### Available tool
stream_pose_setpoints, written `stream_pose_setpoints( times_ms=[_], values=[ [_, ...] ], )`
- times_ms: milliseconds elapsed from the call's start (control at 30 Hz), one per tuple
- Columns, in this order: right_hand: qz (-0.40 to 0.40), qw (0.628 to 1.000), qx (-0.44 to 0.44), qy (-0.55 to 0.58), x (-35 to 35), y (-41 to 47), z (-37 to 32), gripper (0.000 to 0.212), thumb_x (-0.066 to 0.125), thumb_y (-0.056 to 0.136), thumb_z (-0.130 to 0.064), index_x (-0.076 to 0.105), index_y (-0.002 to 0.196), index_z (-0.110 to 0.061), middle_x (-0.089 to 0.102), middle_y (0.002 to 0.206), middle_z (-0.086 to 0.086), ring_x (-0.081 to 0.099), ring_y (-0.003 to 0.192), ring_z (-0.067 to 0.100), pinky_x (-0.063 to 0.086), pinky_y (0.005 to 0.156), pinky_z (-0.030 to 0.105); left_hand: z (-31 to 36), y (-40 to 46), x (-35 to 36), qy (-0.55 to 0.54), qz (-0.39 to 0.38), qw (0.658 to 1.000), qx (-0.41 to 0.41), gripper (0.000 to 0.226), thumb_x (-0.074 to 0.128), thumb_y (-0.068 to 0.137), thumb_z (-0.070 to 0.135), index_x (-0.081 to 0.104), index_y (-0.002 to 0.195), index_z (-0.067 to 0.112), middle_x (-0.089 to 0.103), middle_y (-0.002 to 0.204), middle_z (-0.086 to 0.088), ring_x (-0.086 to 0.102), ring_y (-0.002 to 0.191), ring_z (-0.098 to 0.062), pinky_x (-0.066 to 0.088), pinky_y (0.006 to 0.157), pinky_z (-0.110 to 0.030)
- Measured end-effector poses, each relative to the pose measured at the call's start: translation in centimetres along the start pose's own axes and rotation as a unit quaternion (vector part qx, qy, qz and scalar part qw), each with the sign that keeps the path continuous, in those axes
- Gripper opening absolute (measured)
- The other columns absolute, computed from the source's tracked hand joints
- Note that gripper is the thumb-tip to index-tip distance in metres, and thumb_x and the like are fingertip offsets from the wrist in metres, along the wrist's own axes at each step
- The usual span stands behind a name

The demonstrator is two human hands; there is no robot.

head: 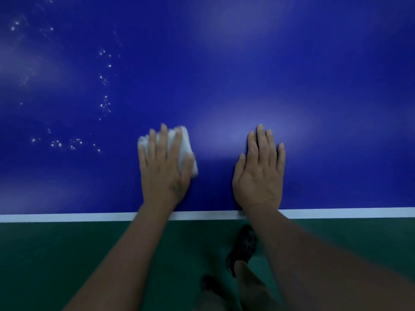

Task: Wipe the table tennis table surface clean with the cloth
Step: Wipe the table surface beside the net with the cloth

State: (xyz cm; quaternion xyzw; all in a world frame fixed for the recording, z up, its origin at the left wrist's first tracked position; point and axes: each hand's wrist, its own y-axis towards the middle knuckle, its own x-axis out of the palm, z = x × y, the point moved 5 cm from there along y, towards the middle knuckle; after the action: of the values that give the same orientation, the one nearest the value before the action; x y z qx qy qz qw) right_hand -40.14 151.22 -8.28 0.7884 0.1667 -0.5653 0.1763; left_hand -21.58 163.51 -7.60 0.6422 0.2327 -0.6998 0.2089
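**Both hands flat on the blue table, cloth under the left**

Nearest my view are the two bare forearms, reaching up from the bottom edge of the frame. Between them, lower down, I see a leg and a dark shoe (243, 245) standing on the green floor (67, 254); the shoe is blurred and I cannot make out its detail.

Past the floor comes the white line (67, 217) that runs along the near edge of the table (247, 63). Both wrists cross this line.

Just beyond it, my left hand (162, 169) lies palm down with the fingers straight and slightly spread, pressing on the white cloth (187, 149). The cloth is folded or bunched under the palm and fingers, and shows past the fingertips and along the thumb side. The hand and cloth are a little blurred. The cloth sits on the blue surface close to the near edge, left of centre in the view.

My right hand (260, 173) lies flat on the bare table beside it, fingers straight and close together, thumb out to the side, holding nothing. The two hands are near each other but apart.

Farther off, to the left, scattered white specks (105, 104) dot the surface in loose clusters, some level with the cloth and others well beyond it. The far right part of the table shows only soft pale glare.
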Motion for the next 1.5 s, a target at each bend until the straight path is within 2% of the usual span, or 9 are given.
stream_pose_setpoints(
  times_ms=[100, 200, 333, 467, 600, 800, 1100, 1400, 1500],
  values=[
    [-0.001, 1.0, 0.001, -0.003, 0.0, -0.1, 0.0, 0.057, 0.033, 0.113, -0.028, 0.034, 0.164, -0.006, 0.023, 0.176, 0.009, 0.017, 0.164, 0.026, 0.011, 0.133, 0.053, -2.0, 3.7, -0.1, -0.007, 0.004, 0.996, -0.087, 0.067, 0.018, 0.111, 0.059, 0.018, 0.169, 0.027, 0.016, 0.177, -0.007, 0.009, 0.164, -0.032, 0.01, 0.13, -0.061],
    [-0.01, 1.0, 0.0, -0.013, 0.0, -0.1, 0.0, 0.058, 0.03, 0.113, -0.031, 0.033, 0.165, -0.007, 0.022, 0.177, 0.008, 0.016, 0.165, 0.025, 0.011, 0.133, 0.052, 0.2, -1.2, 0.2, -0.01, 0.012, 0.996, -0.092, 0.065, 0.021, 0.113, 0.054, 0.017, 0.17, 0.025, 0.014, 0.177, -0.009, 0.008, 0.164, -0.033, 0.01, 0.129, -0.062],
    [-0.011, 1.0, 0.002, -0.011, -0.2, 0.0, 0.0, 0.058, 0.033, 0.112, -0.031, 0.034, 0.165, -0.007, 0.023, 0.176, 0.007, 0.017, 0.164, 0.024, 0.011, 0.134, 0.051, 3.9, -9.6, 0.5, -0.004, -0.01, 1.0, -0.012, 0.065, 0.037, 0.112, 0.049, 0.026, 0.168, 0.019, 0.02, 0.175, -0.016, 0.012, 0.163, -0.04, 0.016, 0.127, -0.066],
    [0.001, 1.0, 0.003, 0.003, -0.5, 0.0, -0.3, 0.057, 0.035, 0.112, -0.031, 0.038, 0.163, -0.007, 0.026, 0.175, 0.007, 0.02, 0.164, 0.024, 0.011, 0.134, 0.049, 2.1, -4.8, -0.1, 0.001, 0.005, 0.997, 0.071, 0.065, 0.036, 0.112, 0.051, 0.027, 0.168, 0.019, 0.024, 0.174, -0.014, 0.015, 0.162, -0.038, 0.017, 0.127, -0.064],
    [0.028, 0.999, 0.003, 0.017, -0.7, -0.4, -0.5, 0.051, 0.038, 0.113, -0.026, 0.043, 0.159, -0.005, 0.032, 0.173, 0.008, 0.024, 0.163, 0.026, 0.015, 0.133, 0.05, -0.5, 0.9, -0.4, -0.004, -0.001, 0.998, 0.067, 0.067, 0.027, 0.112, 0.056, 0.017, 0.17, 0.024, 0.014, 0.177, -0.01, 0.005, 0.165, -0.032, 0.012, 0.129, -0.062],
    [0.064, 0.993, -0.047, 0.083, -0.5, 0.0, -5.8, 0.039, 0.05, 0.11, -0.011, 0.057, 0.147, -0.002, 0.046, 0.165, 0.011, 0.039, 0.156, 0.03, 0.021, 0.131, 0.055, -2.1, -0.7, -0.8, -0.083, -0.023, 0.983, 0.163, 0.059, 0.044, 0.108, 0.046, 0.041, 0.161, 0.02, 0.017, 0.177, -0.007, 0.007, 0.165, -0.028, 0.014, 0.129, -0.062],
    [0.061, 0.991, 0.01, 0.115, 3.2, 11.1, -14.0, 0.039, 0.044, 0.109, -0.012, 0.057, 0.145, -0.004, 0.047, 0.164, 0.009, 0.037, 0.157, 0.027, 0.019, 0.133, 0.051, -4.7, 17.1, -1.0, -0.074, 0.02, 0.971, 0.225, 0.06, 0.031, 0.112, 0.05, 0.035, 0.165, 0.022, 0.018, 0.177, -0.005, 0.008, 0.165, -0.027, 0.012, 0.13, -0.057],
    [0.083, 0.993, 0.026, 0.082, 7.6, 26.4, -21.1, 0.042, 0.04, 0.11, -0.014, 0.058, 0.146, -0.002, 0.05, 0.162, 0.013, 0.041, 0.154, 0.034, 0.022, 0.13, 0.051, -6.7, 35.5, -1.4, -0.077, 0.056, 0.975, 0.199, 0.063, 0.03, 0.109, 0.053, 0.037, 0.164, 0.026, 0.026, 0.175, -0.004, 0.016, 0.163, -0.028, 0.01, 0.13, -0.058],
    [0.068, 0.996, 0.054, 0.038, 8.9, 28.4, -22.1, 0.049, 0.04, 0.112, -0.025, 0.048, 0.157, -0.006, 0.039, 0.169, 0.009, 0.03, 0.16, 0.029, 0.017, 0.132, 0.049, -7.6, 39.1, -1.6, -0.088, 0.072, 0.976, 0.186, 0.062, 0.031, 0.109, 0.054, 0.04, 0.163, 0.025, 0.028, 0.174, -0.005, 0.018, 0.163, -0.028, 0.011, 0.129, -0.059]
  ],
)
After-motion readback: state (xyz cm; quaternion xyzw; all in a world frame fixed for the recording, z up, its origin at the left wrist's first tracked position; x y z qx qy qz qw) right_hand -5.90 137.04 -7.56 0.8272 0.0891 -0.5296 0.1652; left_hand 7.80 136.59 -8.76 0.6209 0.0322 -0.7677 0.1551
